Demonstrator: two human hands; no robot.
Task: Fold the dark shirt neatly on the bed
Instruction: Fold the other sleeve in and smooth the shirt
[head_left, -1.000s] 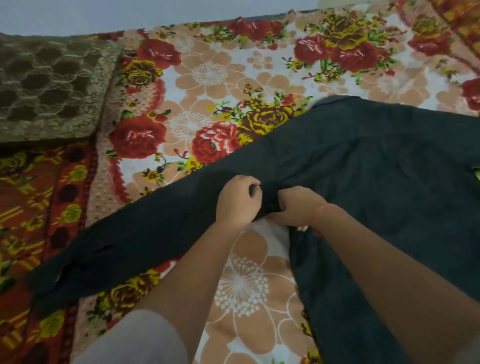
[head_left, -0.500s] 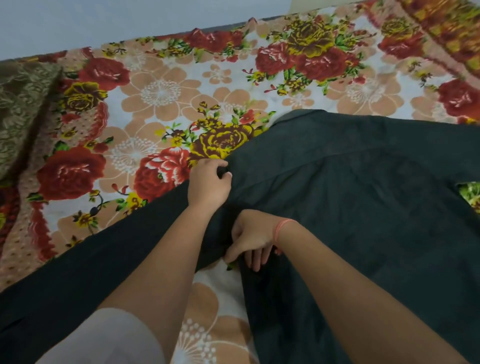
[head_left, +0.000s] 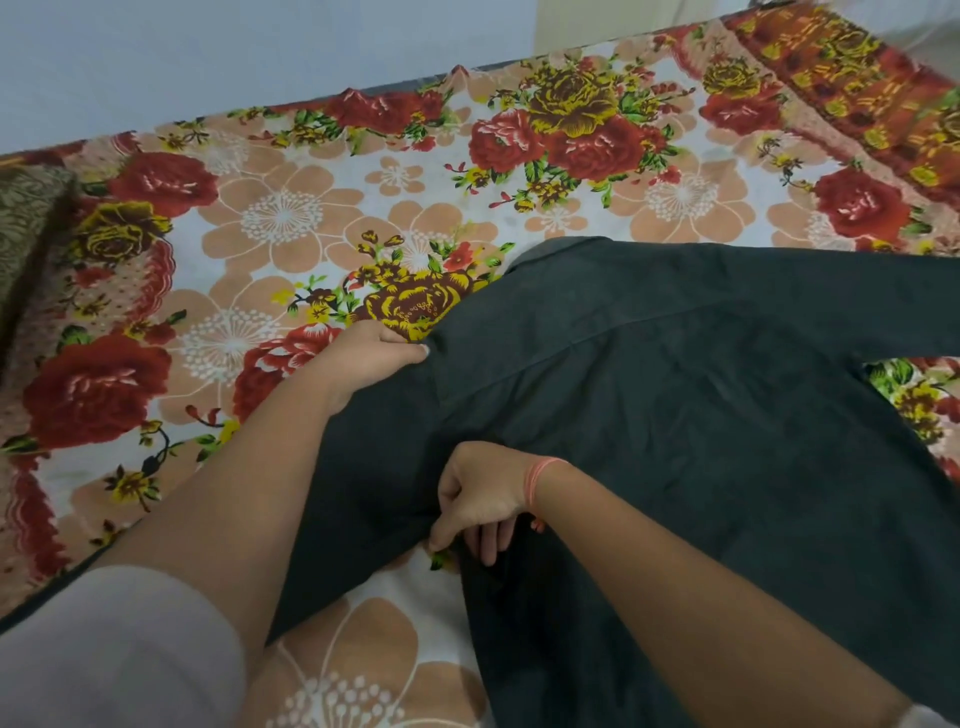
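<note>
I am looking down at my own two bare arms reaching over a bed covered by a flowered bedsheet (head_left: 291, 218) printed with large red roses, yellow roses and peach blossoms on white. A dark shirt (head_left: 675, 415) lies spread flat across the right and middle of the sheet, its body running from near me toward the far right, with one sleeve stretching off the right edge of view and another running left under my left arm toward the near-left edge.

My left hand (head_left: 363, 358) rests at the shirt's upper left edge, where the cloth meets a yellow rose. Its fingers are curled and its fingertips press on the shirt's edge; I cannot tell whether it pinches the cloth or only pins it down.

My right hand (head_left: 483, 499) sits nearer to me, at the spot where sleeve and body meet. Its fingers are bent downward and closed on a fold of the dark cloth. A thin pink-orange thread (head_left: 540, 483) circles that wrist.

A pale sleeve (head_left: 119, 654) covers my left upper arm at the bottom left. An olive patterned cushion (head_left: 26, 228) shows at the far left edge. A pale wall (head_left: 260, 47) runs behind the bed.
</note>
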